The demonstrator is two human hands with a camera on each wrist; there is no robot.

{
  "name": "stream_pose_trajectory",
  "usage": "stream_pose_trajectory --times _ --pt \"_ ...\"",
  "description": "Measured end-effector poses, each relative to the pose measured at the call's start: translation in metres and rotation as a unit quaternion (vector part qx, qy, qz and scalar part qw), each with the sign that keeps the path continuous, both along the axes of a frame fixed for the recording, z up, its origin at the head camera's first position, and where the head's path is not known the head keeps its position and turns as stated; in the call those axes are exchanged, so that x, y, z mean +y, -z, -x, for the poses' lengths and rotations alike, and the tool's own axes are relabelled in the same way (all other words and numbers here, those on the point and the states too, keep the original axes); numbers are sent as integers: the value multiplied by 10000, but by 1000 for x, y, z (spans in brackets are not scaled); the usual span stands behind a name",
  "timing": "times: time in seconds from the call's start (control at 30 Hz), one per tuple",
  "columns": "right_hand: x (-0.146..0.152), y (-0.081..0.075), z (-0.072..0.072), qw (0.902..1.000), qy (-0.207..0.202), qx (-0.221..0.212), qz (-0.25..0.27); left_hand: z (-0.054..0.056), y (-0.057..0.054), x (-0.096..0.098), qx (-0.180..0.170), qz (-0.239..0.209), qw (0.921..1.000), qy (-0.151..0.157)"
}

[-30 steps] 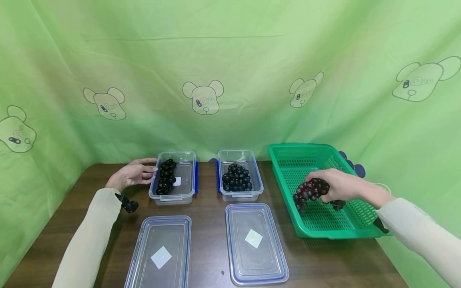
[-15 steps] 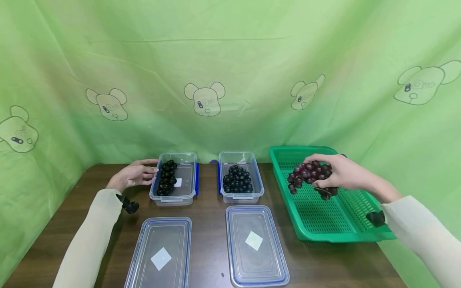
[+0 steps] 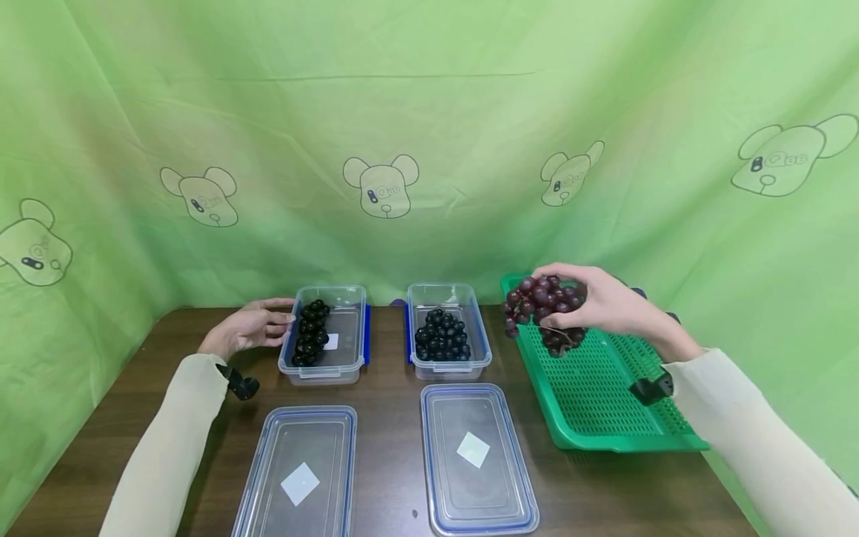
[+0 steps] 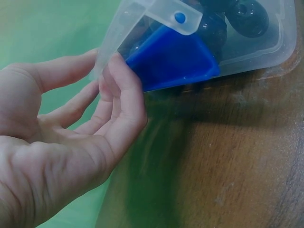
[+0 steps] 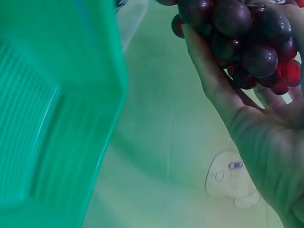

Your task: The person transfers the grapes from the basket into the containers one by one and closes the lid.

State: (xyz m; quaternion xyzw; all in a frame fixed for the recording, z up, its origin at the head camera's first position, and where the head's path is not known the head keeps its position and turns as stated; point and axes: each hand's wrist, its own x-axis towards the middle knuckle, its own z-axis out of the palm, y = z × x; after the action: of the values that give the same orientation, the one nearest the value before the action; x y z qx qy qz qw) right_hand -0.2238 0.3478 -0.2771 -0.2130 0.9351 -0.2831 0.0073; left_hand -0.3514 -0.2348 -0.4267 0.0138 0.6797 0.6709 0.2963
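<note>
In the head view, my right hand [image 3: 597,302] grips a bunch of dark red grapes [image 3: 540,298] above the left rim of the green basket [image 3: 557,418]. The right wrist view has the bunch [image 5: 261,57] resting between thumb and fingers. My left hand [image 3: 247,328] is at the side of the left clear container [image 3: 349,321], which holds a row of black grapes [image 3: 311,332]. Its fingertips hold the container's corner beside the blue side latch [image 4: 175,59] in the left wrist view. A second clear container [image 3: 463,298] holds a bunch of black grapes [image 3: 443,334].
Two clear lids with blue seals lie in front of the containers: the left lid [image 3: 322,447] and the right lid [image 3: 470,485], each bearing a white square. All stand on a brown wooden table [image 3: 389,418]. A green curtain [image 3: 282,97] hangs close behind.
My right hand has lifted the red grapes out of the green basket and moved them left, to over its rim. The left hand and its container have stayed in place.
</note>
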Motion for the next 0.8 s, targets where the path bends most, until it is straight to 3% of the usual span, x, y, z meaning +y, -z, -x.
stream_pose_trajectory --times 0.23,0.43,0.53,0.67,0.73,0.8 --pt "-33 -2 19 9966 145 -105 801 0 1 0 85 100 9999 -31" --pt "-65 4 42 9775 99 -478 2053 0 1 1 60 115 9999 -52" --pt "-82 11 53 9561 11 -852 2804 0 1 1 27 68 10000 -18" --pt "-109 22 63 9121 78 -1631 3759 0 1 1 10 35 10000 9" --pt "-123 27 67 8914 205 -1991 4066 0 1 1 0 37 10000 9" --pt "-137 32 70 8789 361 -2261 4185 -1 1 1 -17 20 10000 8"
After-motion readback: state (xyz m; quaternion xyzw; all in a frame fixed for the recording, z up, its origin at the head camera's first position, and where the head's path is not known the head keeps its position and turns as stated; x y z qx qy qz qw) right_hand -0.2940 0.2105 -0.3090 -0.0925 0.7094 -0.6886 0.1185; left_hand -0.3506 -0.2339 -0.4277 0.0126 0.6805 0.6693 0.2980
